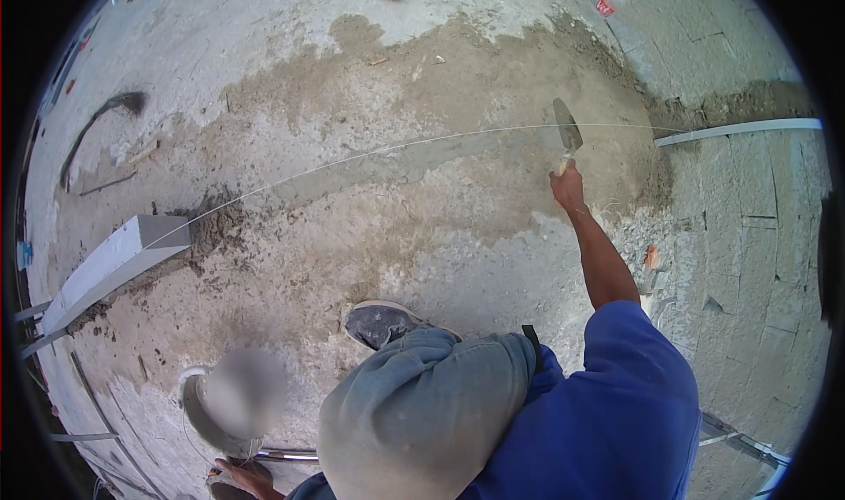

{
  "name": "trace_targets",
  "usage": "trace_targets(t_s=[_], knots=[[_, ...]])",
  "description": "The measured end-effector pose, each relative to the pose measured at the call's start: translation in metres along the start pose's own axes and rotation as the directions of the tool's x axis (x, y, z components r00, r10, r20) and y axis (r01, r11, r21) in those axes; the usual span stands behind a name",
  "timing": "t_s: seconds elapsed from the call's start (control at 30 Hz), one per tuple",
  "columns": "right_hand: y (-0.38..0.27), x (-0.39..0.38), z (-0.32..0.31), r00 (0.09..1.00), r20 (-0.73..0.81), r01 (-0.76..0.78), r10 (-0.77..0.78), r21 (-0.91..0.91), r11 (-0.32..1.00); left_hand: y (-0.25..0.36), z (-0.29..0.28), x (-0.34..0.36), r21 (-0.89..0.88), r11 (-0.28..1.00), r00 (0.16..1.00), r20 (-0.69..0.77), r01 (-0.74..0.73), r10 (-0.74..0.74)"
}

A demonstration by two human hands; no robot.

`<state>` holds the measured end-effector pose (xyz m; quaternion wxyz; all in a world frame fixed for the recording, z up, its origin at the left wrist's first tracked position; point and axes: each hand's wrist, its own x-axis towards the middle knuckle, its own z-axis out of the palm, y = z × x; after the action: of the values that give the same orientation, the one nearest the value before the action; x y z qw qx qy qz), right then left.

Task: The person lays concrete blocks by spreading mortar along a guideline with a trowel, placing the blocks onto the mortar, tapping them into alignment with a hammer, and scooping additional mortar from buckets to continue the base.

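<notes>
In my right hand [568,188] is a pointed masonry trowel [567,125], its fingers closed round the handle. The blade reaches over a thin taut string [422,138], above a strip of wet grey mortar [378,172] on the ground; whether they touch I cannot tell. At the bottom left, my left hand [246,478] is curled at a dark round thing cut off by the lower edge. What it grips is mostly hidden. Close to it stands a bucket [195,400] with a blurred patch over its opening. A shiny metal tube [289,455] lies beside that hand.
The string runs from a large white block [132,252] at left to a long white block [739,132] at right. A shoe [380,322] stands below the mortar strip. A plastic bottle [613,3] and a bent dark brush-like thing [99,123] lie farther off.
</notes>
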<state>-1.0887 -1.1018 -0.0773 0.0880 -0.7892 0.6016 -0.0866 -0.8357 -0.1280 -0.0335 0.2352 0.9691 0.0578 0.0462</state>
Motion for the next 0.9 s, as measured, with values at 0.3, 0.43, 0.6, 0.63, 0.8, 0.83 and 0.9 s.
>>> trace_targets(t_s=[0.3,0.43,0.6,0.63,0.8,0.83,0.9], knots=[[-0.050,-0.005,0.026,0.983,0.168,-0.064,0.071,-0.044,0.997,0.096,0.012,0.014,-0.390,0.869,0.949,0.207,0.304,-0.240],[-0.063,-0.012,0.033,0.951,0.302,0.092,-0.064,-0.079,0.993,0.107,0.011,0.039,-0.509,0.724,0.884,0.220,0.465,-0.413],[-0.048,-0.037,0.012,0.894,0.436,0.008,-0.102,0.214,0.977,0.107,0.001,0.045,-0.362,0.827,0.895,0.049,0.430,-0.444],[-0.055,-0.053,0.023,0.897,0.414,0.022,-0.154,0.307,0.952,0.114,-0.002,0.054,-0.343,0.830,0.888,0.031,0.440,-0.459],[-0.213,-0.176,-0.006,0.598,0.710,-0.030,-0.372,0.483,0.875,0.082,-0.038,0.050,-0.416,0.774,0.871,0.114,0.478,-0.477],[-0.238,-0.185,-0.009,0.468,0.779,-0.027,-0.417,0.485,0.874,0.095,-0.039,0.051,-0.441,0.793,0.903,0.124,0.421,-0.411],[-0.280,-0.199,-0.002,0.315,0.794,0.117,-0.521,0.512,0.851,0.075,-0.030,0.056,-0.202,0.883,0.906,0.085,0.424,-0.415]])
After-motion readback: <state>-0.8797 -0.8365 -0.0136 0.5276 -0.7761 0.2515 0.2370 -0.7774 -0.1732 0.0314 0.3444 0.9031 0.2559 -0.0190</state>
